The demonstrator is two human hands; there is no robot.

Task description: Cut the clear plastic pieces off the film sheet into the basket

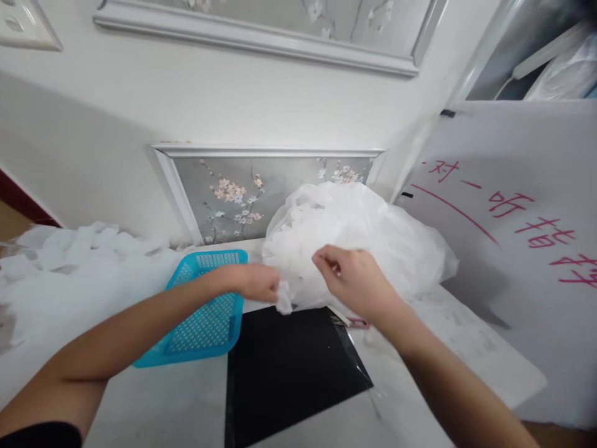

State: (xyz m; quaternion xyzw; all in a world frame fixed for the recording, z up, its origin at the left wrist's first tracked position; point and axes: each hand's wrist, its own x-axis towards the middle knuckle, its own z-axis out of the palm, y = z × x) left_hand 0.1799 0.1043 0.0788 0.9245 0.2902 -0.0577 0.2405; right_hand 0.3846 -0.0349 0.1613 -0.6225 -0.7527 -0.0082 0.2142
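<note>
My left hand (259, 283) is closed on a small piece of thin white material (284, 297), which hangs from the fingertips above the top edge of a black sheet (284, 373). To the right, my right hand (349, 277) has its thumb and fingers pinched together; whether something small is between them cannot be made out. Behind both hands stands a large translucent white plastic bag (354, 218), stuffed with white pieces. A blue perforated basket (236, 336) sits under my left forearm, which hides part of it.
White pieces lie heaped (88, 267) at the left. A pink-handled tool (358, 323) lies by the black sheet's upper right corner. On the right stands a whiteboard (489, 149) with red writing. A framed floral panel (224, 205) is on the wall behind the table (168, 404).
</note>
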